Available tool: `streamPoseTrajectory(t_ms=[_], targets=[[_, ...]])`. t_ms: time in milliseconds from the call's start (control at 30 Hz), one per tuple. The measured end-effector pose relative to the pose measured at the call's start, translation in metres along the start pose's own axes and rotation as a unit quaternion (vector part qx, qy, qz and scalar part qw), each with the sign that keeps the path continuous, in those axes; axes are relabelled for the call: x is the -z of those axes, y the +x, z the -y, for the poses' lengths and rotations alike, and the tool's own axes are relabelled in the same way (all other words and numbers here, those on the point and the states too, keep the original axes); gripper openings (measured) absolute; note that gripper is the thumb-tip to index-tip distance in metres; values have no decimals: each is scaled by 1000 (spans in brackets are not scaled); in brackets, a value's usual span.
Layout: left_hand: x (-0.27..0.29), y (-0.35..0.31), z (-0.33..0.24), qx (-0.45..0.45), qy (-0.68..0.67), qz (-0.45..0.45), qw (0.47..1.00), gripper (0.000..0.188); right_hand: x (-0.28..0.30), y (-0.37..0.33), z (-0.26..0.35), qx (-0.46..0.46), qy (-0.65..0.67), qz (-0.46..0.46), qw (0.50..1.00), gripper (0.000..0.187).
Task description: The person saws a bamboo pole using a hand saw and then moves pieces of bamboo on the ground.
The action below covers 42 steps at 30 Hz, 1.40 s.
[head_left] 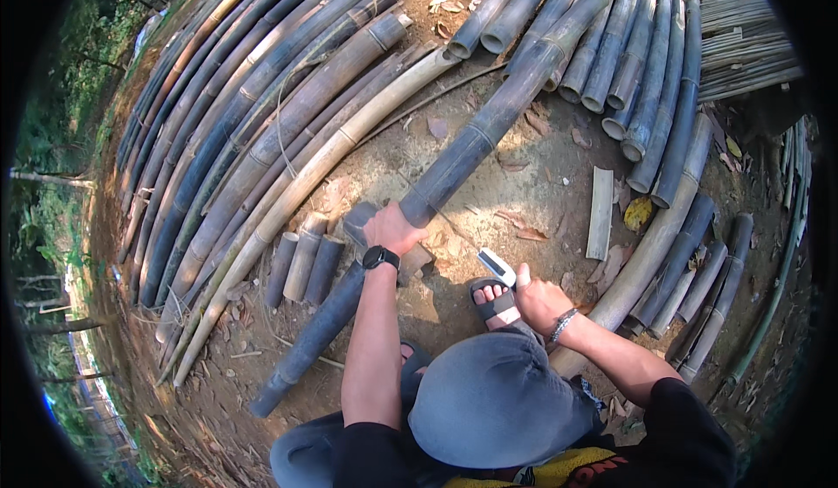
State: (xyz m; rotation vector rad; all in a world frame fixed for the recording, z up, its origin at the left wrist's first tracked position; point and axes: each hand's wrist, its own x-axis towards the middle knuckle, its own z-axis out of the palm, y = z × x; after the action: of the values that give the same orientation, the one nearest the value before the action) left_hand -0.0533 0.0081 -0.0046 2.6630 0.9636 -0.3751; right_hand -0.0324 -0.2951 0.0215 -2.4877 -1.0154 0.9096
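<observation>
My left hand [394,230], with a dark watch on its wrist, is closed over a long dark bamboo pole [476,134]. The pole slants from the lower left up to the far right. Under it, beside the hand, sits a wooden block [358,219], partly hidden. My right hand [539,300], a bracelet on its wrist, is wrapped round the handle of what looks like a handsaw [496,265], white and dark at the front. A thin dark line, apparently its blade seen edge-on, runs up-left toward the pole; its contact there is unclear.
Many long bamboo poles [262,152] lie side by side at left; several more [642,69] lie far right. Short cut pieces [305,257] stand or lie beside the left pile. A split piece [601,213] and dry leaves lie on the dirt. My sandalled foot [493,300] is near the saw.
</observation>
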Motion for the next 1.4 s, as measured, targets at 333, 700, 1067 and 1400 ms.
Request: streamPoseTrajectory(t_ms=[333, 700, 1067, 1400], targets=[[-7, 0, 6, -6, -13, 2, 1000, 64, 5, -34, -7, -29, 3, 19, 999, 37], [-3, 4, 6, 1, -7, 11, 1000, 64, 0, -7, -4, -3, 4, -7, 1000, 41], [0, 5, -9, -26, 3, 27, 999, 63, 7, 39, 10, 24, 13, -40, 999, 29], [-12, -5, -12, -10, -12, -16, 1000, 63, 4, 35, 10, 6, -26, -7, 1000, 37]])
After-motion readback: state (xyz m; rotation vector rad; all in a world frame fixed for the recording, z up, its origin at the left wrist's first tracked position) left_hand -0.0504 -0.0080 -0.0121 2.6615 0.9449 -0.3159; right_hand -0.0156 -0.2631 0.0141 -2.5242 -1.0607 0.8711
